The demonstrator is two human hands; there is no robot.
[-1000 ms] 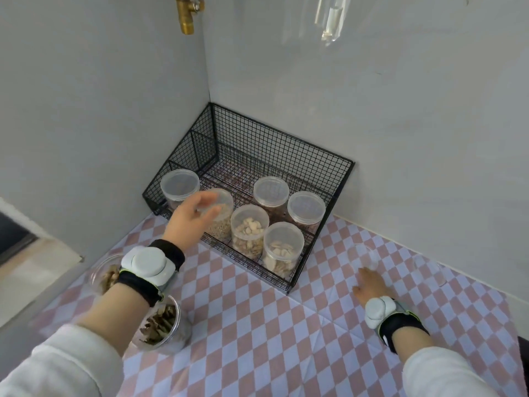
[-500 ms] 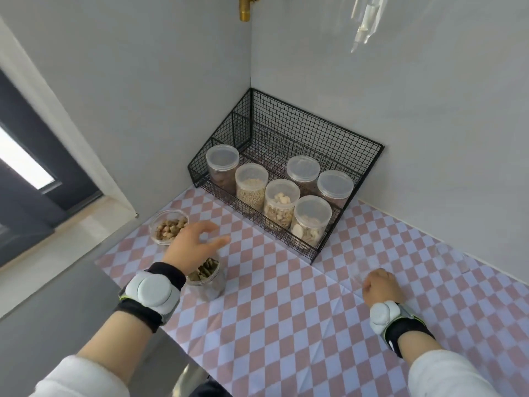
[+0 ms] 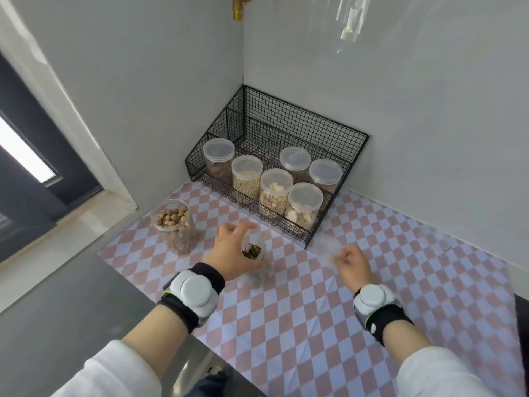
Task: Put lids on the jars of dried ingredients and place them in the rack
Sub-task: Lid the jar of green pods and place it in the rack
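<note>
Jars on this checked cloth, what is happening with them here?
A person is capping jars for the wire rack, which holds six lidded ones. The left hand closes around an open jar of dark dried pieces. The right hand pinches a clear lid beside it. An open jar of brown nuts waits further left.

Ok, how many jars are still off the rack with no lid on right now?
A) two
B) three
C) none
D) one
A: two open jars stand on the checkered mat, the jar of round brown pieces at the left and the jar of dark sticks under the left hand; all six jars in the rack carry lids.
</note>
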